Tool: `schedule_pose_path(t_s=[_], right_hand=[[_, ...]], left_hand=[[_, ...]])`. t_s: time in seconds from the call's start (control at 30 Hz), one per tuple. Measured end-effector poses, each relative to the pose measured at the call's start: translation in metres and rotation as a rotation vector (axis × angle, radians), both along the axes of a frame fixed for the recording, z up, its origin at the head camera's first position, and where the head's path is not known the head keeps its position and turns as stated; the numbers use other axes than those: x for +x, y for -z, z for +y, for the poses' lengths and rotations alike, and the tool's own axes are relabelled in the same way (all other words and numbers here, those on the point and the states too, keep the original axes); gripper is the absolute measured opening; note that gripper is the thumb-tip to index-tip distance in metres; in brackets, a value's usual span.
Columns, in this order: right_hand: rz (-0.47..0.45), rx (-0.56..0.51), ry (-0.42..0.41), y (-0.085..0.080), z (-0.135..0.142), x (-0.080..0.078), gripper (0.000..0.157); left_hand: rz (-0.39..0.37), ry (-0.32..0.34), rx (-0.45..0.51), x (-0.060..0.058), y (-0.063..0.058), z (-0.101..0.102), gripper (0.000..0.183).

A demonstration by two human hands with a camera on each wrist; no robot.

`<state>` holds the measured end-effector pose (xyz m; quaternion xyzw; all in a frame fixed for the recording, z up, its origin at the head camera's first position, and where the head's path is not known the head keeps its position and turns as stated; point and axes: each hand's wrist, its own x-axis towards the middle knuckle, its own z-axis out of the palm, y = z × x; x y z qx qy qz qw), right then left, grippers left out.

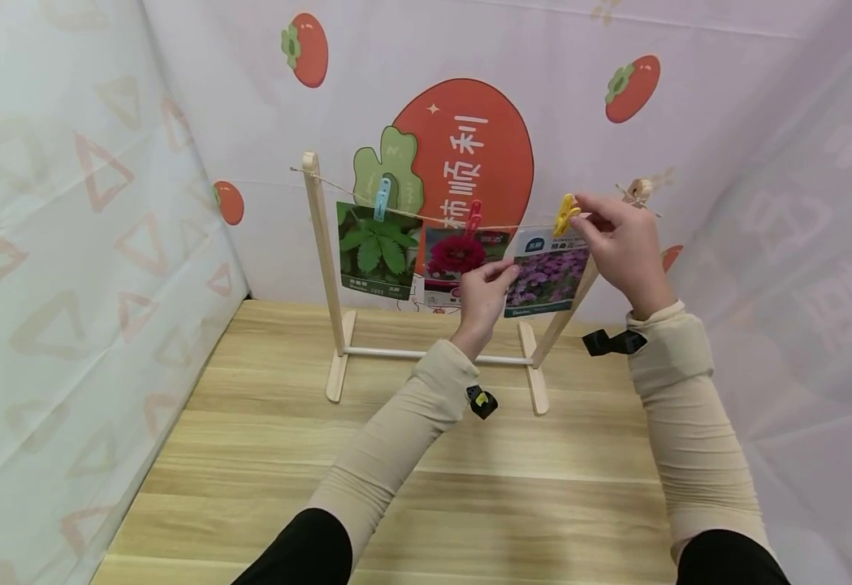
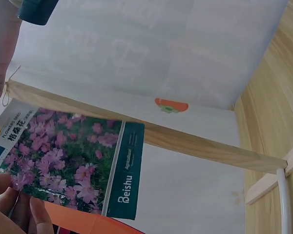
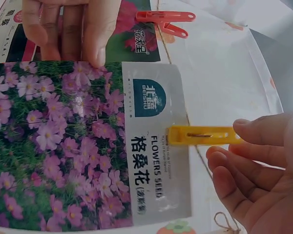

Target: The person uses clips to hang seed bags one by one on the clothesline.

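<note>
A seed packet with pink-purple flowers (image 1: 547, 276) hangs at the right part of a twine line (image 1: 426, 218). My left hand (image 1: 482, 302) pinches its left edge between thumb and fingers. A yellow clothespin (image 3: 200, 135) sits over the packet's top edge and the twine. My right hand (image 1: 621, 248) holds that clothespin's outer end between thumb and index finger. To the left, a red clothespin (image 1: 473, 219) holds a packet with a crimson flower (image 1: 462, 253), partly behind my left hand. Farther left, a blue clothespin (image 1: 382, 199) holds a green-leaf packet (image 1: 378, 250).
The twine is tied between two wooden posts; the left post (image 1: 326, 252) and right post (image 1: 564, 315) stand on flat feet joined by a white rod (image 1: 396, 353). Under them is a wood-grain table (image 1: 265, 455). Printed cloth (image 1: 235, 73) surrounds it at the back and sides.
</note>
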<state>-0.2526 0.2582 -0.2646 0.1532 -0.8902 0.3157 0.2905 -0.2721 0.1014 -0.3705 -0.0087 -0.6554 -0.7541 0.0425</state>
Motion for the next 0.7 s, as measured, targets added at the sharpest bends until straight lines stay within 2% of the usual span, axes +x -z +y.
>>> schedule_pose_path(t_s=[0.23,0.4,0.7], right_hand=[[0.039,-0.057,-0.008,0.011,0.002,0.003,0.031],[0.047,-0.092,-0.005,0.018,0.004,0.005,0.028],[0.076,-0.085,-0.013,0.026,0.007,0.010,0.026]], left_hand=[[0.052,-0.022,-0.018,0.002,0.004,-0.007,0.020],[0.055,-0.031,-0.026,0.002,0.006,-0.010,0.020],[0.047,-0.036,0.017,0.001,0.006,-0.015,0.020]])
